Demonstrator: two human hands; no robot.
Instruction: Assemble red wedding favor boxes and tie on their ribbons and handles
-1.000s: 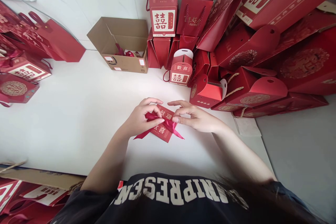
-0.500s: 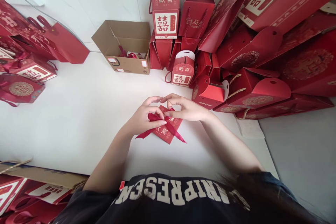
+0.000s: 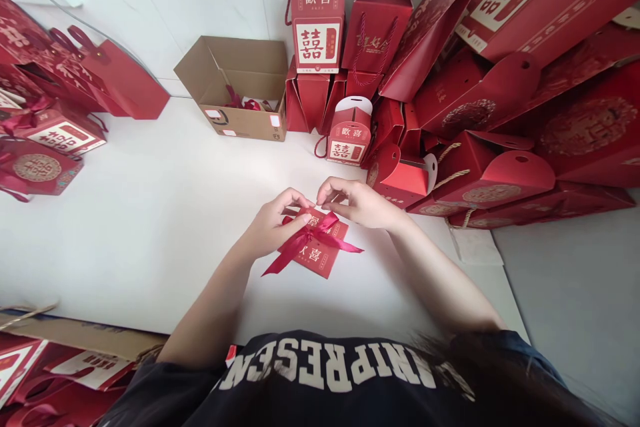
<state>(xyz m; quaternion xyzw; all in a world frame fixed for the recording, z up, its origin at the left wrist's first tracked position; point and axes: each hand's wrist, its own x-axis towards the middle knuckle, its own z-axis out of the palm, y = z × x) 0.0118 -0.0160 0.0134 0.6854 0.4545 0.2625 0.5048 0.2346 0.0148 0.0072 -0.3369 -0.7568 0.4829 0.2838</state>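
A small red gift box with pale Chinese characters lies at an angle on the white table in front of me. Across its top sits a crimson ribbon tied in a bow, its tails spreading to the left and right. My left hand grips the box at its far left edge, thumb on top beside the bow. By the far corner of the box, my right hand has its thumb and forefinger brought together; whatever is between them is too small to make out.
An open cardboard carton with ribbon pieces stands by the wall. Many red gift boxes are stacked at the right, and a small one stands before them. More red bags and boxes are at the left; others fill a carton at the lower left.
Both hands have let go of the bow, which now shows fully tied. My left hand has shifted to the box's far left edge, and my right hand has moved slightly away to its far corner.
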